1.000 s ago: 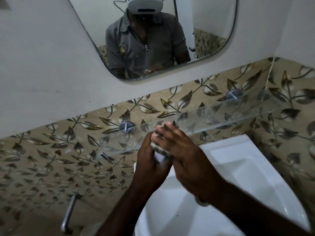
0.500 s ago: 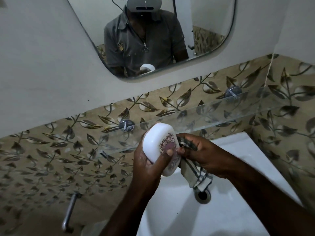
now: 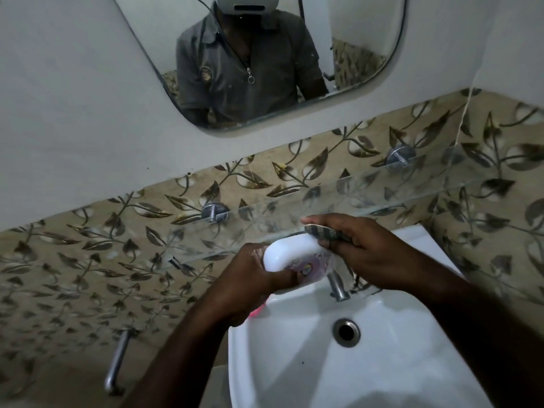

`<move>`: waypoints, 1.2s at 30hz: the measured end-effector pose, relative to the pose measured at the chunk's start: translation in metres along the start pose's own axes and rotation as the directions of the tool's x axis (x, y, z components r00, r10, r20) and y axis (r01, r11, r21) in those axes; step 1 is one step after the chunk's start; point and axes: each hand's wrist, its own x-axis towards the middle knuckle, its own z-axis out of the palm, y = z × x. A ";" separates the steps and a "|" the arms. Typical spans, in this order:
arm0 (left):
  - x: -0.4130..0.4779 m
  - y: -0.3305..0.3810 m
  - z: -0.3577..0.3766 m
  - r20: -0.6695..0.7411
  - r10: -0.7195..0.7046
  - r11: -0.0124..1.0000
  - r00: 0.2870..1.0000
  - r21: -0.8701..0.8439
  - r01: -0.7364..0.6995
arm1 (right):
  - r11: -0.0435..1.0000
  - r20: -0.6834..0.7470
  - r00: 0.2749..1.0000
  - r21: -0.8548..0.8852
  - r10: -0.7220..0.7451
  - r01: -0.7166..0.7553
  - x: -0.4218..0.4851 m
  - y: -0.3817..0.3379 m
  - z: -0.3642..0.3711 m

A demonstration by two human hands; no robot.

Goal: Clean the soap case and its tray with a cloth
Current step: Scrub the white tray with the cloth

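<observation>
A white oval soap case [image 3: 290,254] with a purple printed pattern on its lid is gripped from below and the left by my left hand [image 3: 250,275], above the back edge of the sink. My right hand [image 3: 362,251] holds a folded checked cloth [image 3: 322,232] and presses it against the case's upper right end. Something small and pink [image 3: 254,313] peeks out below my left wrist; I cannot tell what it is. No separate tray can be made out.
A white washbasin [image 3: 294,363] with a drain hole [image 3: 346,332] and a chrome tap [image 3: 337,287] lies below my hands. A glass shelf [image 3: 382,187] on metal brackets runs along the leaf-patterned tiles behind. A mirror [image 3: 338,39] hangs above. A chrome pipe [image 3: 117,360] stands lower left.
The case has tipped from upright to lying nearly flat and sits lower. My right hand has bunched the hanging cloth and moved it up onto the case's top right end.
</observation>
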 end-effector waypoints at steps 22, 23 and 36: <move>-0.015 -0.010 0.028 -0.369 0.377 0.910 0.850 0.318 -0.266 | 0.880 -0.060 0.956 -0.409 -0.287 0.239 0.003 -0.015 0.057; -0.016 -0.009 0.031 -0.395 0.337 0.922 0.854 0.323 -0.215 | 0.923 -0.123 0.971 -0.354 -0.207 0.152 0.007 -0.012 0.048; -0.013 -0.004 0.028 -0.405 0.380 0.891 0.832 0.401 -0.212 | 0.901 -0.111 0.984 -0.426 -0.138 0.079 0.009 -0.023 0.049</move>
